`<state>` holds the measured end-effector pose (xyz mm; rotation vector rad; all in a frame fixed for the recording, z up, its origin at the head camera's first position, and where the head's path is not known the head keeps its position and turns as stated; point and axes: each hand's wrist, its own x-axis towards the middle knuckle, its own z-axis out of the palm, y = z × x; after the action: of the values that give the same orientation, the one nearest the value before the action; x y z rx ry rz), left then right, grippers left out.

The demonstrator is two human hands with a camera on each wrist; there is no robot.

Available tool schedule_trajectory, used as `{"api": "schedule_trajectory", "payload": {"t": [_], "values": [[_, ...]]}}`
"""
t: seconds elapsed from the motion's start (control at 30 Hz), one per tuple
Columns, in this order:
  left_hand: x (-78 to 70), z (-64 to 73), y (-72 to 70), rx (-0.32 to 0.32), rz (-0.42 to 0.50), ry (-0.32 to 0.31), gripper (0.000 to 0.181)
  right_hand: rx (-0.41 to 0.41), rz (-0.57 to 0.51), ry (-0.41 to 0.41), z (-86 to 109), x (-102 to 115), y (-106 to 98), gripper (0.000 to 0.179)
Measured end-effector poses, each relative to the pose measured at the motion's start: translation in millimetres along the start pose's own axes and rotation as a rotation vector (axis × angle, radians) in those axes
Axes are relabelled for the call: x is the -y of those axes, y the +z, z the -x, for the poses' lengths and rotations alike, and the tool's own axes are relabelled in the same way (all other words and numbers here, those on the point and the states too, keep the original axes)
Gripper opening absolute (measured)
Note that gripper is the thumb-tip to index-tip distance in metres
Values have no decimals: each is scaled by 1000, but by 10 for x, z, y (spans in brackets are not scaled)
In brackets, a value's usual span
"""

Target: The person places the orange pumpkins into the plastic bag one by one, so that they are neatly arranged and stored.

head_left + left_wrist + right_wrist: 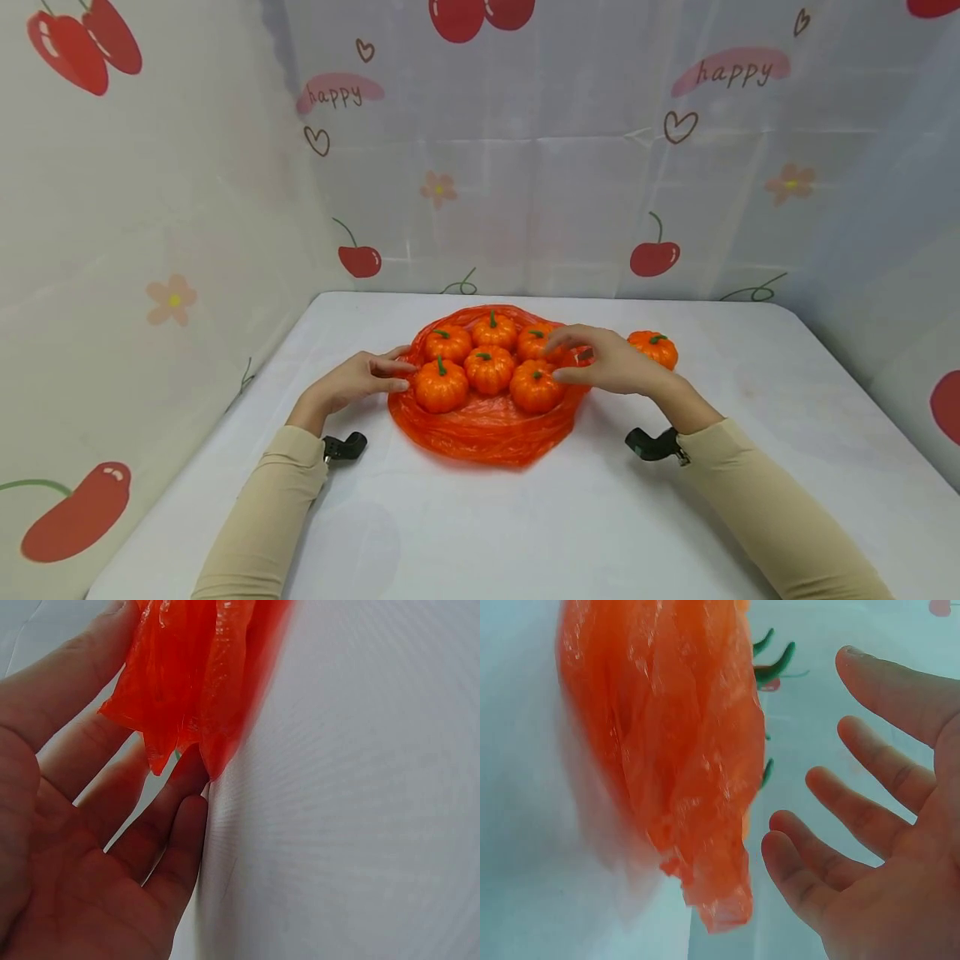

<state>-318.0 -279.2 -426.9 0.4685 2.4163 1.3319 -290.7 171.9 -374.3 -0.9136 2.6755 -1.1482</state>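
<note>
Several small orange pumpkins (491, 371) with green stems sit together on a red plastic bag (480, 433), its thin edges bunched up around them. My left hand (352, 383) is at the bag's left edge, fingers spread and fairly straight. In the left wrist view, the thumb and fingertips reach the hanging folds of the bag (187, 675). Over the bag's right side hovers my right hand (615, 362), near the front right pumpkin (536, 387). The right wrist view has its fingers (870, 817) loosely spread beside the bag (682, 750), with nothing between them.
One more pumpkin (654, 348) lies outside the bag, just behind my right hand. Everything rests on a white table (480, 533). Curtains (525, 167) printed with cherries and flowers hang behind it and at both sides. A dark device (652, 444) is on each wrist.
</note>
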Motion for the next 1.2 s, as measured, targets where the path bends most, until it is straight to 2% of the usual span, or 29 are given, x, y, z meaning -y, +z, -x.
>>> {"api": "schedule_trajectory", "payload": {"t": [0.3,0.5,0.87,1.0,1.2], "values": [[-11,0,-4,10,-9,13,49,-83,5,17,98,-56,-251,38],[1,-1,15,11,-18,20,47,-127,53,63,193,-191,-418,43],[15,-5,-19,8,-23,20,50,-149,12,137,317,-478,-735,49],[6,7,-8,3,-21,22,49,-154,-8,147,370,-566,-797,45],[-5,9,6,8,-16,14,49,-150,-9,203,424,-657,-831,46]]}}
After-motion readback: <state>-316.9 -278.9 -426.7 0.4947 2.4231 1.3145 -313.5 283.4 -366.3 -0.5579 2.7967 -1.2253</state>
